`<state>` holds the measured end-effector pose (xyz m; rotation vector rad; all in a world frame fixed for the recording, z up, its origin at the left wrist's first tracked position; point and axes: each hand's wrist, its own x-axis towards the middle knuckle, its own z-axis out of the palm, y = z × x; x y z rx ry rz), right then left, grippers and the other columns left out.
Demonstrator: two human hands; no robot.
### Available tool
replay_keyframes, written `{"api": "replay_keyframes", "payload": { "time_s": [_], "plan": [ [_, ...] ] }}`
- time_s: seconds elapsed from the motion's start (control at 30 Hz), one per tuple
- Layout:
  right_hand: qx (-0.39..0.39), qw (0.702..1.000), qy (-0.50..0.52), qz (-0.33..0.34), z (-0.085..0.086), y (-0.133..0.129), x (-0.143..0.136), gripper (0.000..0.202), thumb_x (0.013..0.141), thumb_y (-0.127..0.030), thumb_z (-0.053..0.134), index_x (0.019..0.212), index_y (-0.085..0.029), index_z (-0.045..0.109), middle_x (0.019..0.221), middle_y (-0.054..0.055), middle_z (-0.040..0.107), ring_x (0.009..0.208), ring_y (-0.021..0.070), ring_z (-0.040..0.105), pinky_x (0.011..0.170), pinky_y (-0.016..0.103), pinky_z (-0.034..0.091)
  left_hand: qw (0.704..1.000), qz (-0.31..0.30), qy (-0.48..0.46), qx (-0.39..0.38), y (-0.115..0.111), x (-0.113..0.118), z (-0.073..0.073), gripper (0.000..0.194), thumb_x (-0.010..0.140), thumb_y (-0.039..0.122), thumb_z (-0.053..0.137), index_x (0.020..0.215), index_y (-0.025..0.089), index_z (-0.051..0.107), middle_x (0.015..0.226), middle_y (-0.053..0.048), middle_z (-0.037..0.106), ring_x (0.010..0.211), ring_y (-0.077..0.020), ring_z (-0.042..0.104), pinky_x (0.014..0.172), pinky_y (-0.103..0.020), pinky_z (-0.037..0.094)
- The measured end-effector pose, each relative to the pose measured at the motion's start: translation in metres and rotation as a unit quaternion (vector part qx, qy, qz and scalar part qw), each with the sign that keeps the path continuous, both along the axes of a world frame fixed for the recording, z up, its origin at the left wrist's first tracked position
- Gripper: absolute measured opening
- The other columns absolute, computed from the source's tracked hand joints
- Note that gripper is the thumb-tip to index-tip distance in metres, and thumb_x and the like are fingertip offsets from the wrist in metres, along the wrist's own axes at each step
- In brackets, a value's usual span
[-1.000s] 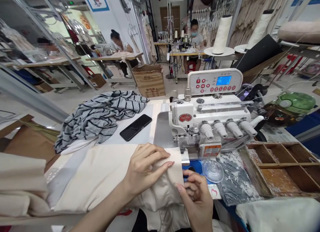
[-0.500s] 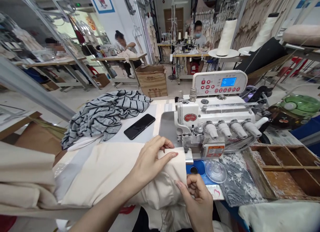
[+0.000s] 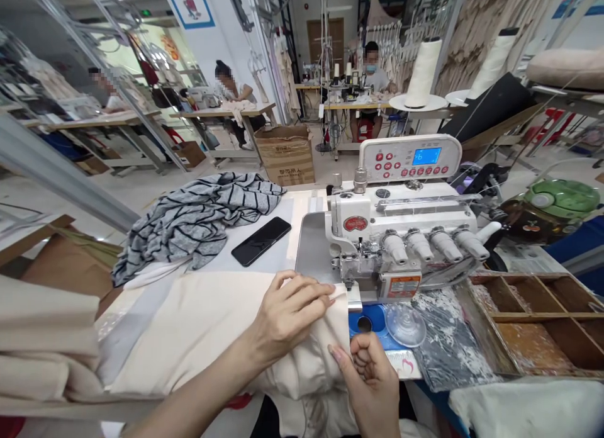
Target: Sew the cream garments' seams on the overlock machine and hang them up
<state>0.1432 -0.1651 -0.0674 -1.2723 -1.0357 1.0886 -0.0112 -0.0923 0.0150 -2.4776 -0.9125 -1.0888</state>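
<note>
A beige fabric piece (image 3: 212, 312) lies across the table and hangs down toward my lap in folds. My left hand (image 3: 287, 318) has its fingers bent together over the cloth's upper edge, close to the presser foot; its thumb is hidden. Lower down, my right hand (image 3: 370, 375) pinches the right edge of the same cloth between thumb and curled fingers. Directly beyond that edge stands a white overlock sewing machine (image 3: 363, 211) with a lit control panel (image 3: 410, 158). The fabric's top right corner is beside the machine's needle area.
A black phone (image 3: 261, 241) and a striped grey garment (image 3: 198, 218) lie left of the machine. To the right are a clear plastic dome (image 3: 406, 325) and a wooden compartment tray (image 3: 507, 356). Thread cones (image 3: 423, 73) stand behind. Several people sit at sewing tables further back.
My left hand's fingers have stretched forward over the fabric edge, and its thumb has gone out of sight. My right hand keeps its pinch. The view has shifted slightly.
</note>
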Motion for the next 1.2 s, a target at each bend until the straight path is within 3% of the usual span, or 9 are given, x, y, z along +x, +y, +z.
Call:
{"api": "replay_keyframes", "payload": {
  "time_s": [0.23, 0.3, 0.4, 0.43, 0.53, 0.63, 0.77, 0.9, 1.2],
  "plan": [
    [0.019, 1.0, 0.005, -0.021, -0.004, 0.006, 0.003, 0.036, 0.085, -0.049, 0.074, 0.076, -0.023, 0.051, 0.057, -0.009, 0.04, 0.048, 0.0088, 0.04, 0.047, 0.019, 0.035, 0.998, 0.039, -0.031, -0.041, 0.009, 0.007, -0.005, 0.012, 0.096, 0.01, 0.057, 0.09, 0.02, 0.059, 0.089, 0.001, 0.079, 0.079, -0.015, 0.067, 0.078, -0.032, 0.042],
    [0.03, 0.999, 0.037, -0.018, -0.007, 0.007, 0.006, 0.029, 0.087, -0.043, 0.073, 0.099, -0.023, 0.057, 0.063, -0.007, 0.056, 0.052, 0.0106, 0.054, 0.052, 0.019, 0.044, 0.998, 0.011, -0.057, -0.026, 0.005, 0.006, -0.007, 0.01, 0.098, 0.016, 0.056, 0.089, 0.02, 0.057, 0.091, -0.002, 0.078, 0.08, -0.0152, 0.068, 0.078, -0.032, 0.046],
    [0.134, 0.99, 0.02, 0.025, -0.004, 0.011, 0.014, 0.057, 0.085, -0.033, 0.078, 0.135, -0.027, 0.05, 0.102, 0.006, 0.074, 0.078, 0.0175, 0.072, 0.065, 0.023, 0.056, 0.99, -0.065, -0.124, -0.018, -0.002, 0.004, -0.008, 0.014, 0.102, 0.02, 0.049, 0.089, 0.02, 0.054, 0.09, -0.005, 0.075, 0.079, -0.0138, 0.069, 0.076, -0.028, 0.053],
    [0.18, 0.982, -0.018, 0.05, 0.0, 0.014, 0.018, 0.052, 0.084, -0.029, 0.079, 0.131, -0.028, 0.056, 0.106, 0.007, 0.074, 0.082, 0.0184, 0.072, 0.067, 0.024, 0.057, 0.986, -0.079, -0.139, -0.035, -0.003, 0.005, -0.008, 0.013, 0.102, 0.019, 0.049, 0.09, 0.02, 0.054, 0.086, -0.004, 0.073, 0.075, -0.0125, 0.068, 0.073, -0.025, 0.054],
    [0.24, 0.959, -0.118, 0.097, 0.015, 0.025, 0.027, 0.005, 0.086, -0.018, 0.072, 0.086, -0.023, 0.073, 0.082, 0.003, 0.069, 0.068, 0.0151, 0.065, 0.059, 0.022, 0.051, 0.976, -0.045, -0.161, -0.138, 0.001, 0.009, -0.004, 0.01, 0.098, 0.016, 0.057, 0.088, 0.019, 0.058, 0.074, 0.0, 0.066, 0.064, -0.0101, 0.064, 0.06, -0.019, 0.051],
    [0.188, 0.971, -0.099, 0.111, 0.018, 0.029, 0.03, 0.023, 0.091, -0.018, 0.064, 0.068, -0.019, 0.069, 0.07, 0.002, 0.066, 0.056, 0.0121, 0.057, 0.046, 0.02, 0.041, 0.946, 0.0, -0.179, -0.27, 0.011, 0.012, 0.004, 0.013, 0.093, 0.02, 0.063, 0.08, 0.019, 0.064, 0.072, 0.001, 0.068, 0.064, -0.0113, 0.064, 0.061, -0.02, 0.051],
    [0.154, 0.979, -0.047, 0.121, 0.003, 0.018, 0.024, 0.03, 0.091, -0.025, 0.067, 0.061, -0.019, 0.066, 0.059, -0.001, 0.06, 0.048, 0.01, 0.048, 0.042, 0.022, 0.031, 0.896, 0.013, -0.209, -0.392, 0.014, 0.008, 0.011, 0.008, 0.088, 0.023, 0.068, 0.081, 0.019, 0.067, 0.071, 0.002, 0.069, 0.063, -0.0117, 0.064, 0.059, -0.02, 0.05],
    [0.142, 0.985, -0.025, 0.094, -0.004, 0.01, 0.02, 0.031, 0.092, -0.026, 0.068, 0.061, -0.02, 0.065, 0.057, -0.003, 0.056, 0.05, 0.0104, 0.048, 0.048, 0.023, 0.033, 0.881, 0.032, -0.236, -0.408, 0.011, 0.008, 0.009, 0.007, 0.087, 0.026, 0.067, 0.084, 0.02, 0.064, 0.073, 0.003, 0.068, 0.064, -0.0111, 0.063, 0.059, -0.019, 0.048],
    [0.196, 0.978, -0.065, 0.027, 0.007, 0.019, 0.025, 0.025, 0.09, -0.018, 0.068, 0.066, -0.021, 0.065, 0.061, -0.002, 0.06, 0.053, 0.0116, 0.053, 0.05, 0.023, 0.04, 0.919, 0.068, -0.183, -0.342, 0.019, 0.024, 0.009, 0.009, 0.089, 0.019, 0.054, 0.08, 0.021, 0.054, 0.074, 0.003, 0.064, 0.066, -0.012, 0.06, 0.062, -0.021, 0.046]
  ]
}}
